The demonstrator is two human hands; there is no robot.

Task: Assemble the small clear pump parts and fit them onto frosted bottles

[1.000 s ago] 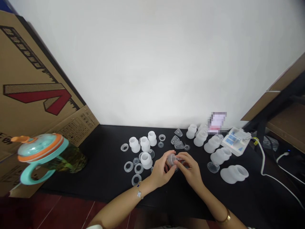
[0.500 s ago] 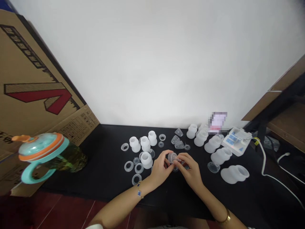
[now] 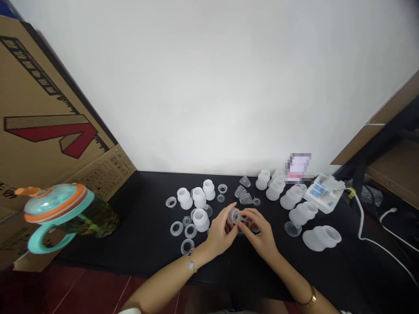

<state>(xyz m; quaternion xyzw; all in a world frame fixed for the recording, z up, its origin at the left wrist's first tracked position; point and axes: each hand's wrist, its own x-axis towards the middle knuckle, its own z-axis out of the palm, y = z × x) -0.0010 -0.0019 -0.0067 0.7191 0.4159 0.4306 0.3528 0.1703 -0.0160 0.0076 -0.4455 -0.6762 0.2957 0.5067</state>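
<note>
Between thumb and fingers, my left hand [image 3: 220, 231] grips a translucent round part [image 3: 234, 215] above the black table [image 3: 140, 244]. My right hand [image 3: 260, 233] pinches the right side of that part, with its fingertips against a small clear piece there. The fingers partly cover the part. White bottle-shaped pieces [image 3: 200, 220] stand to the left of the hands, with clear rings [image 3: 187, 246] around them. Clear cone-shaped pieces [image 3: 245, 199] lie just behind the hands. More translucent bottle-shaped pieces [image 3: 321, 238] form a row on the right.
A large jug [image 3: 88, 213] with a teal and orange lid is at the left, beside a cardboard box [image 3: 42, 87]. At the right are a white device [image 3: 324, 192] and a white cable [image 3: 362, 218]. A pale wall [image 3: 209, 87] rises behind.
The round part in my left hand has tilted, so its open face now shows more. Both hands keep nearly the same place, and the whole view has shifted slightly.
</note>
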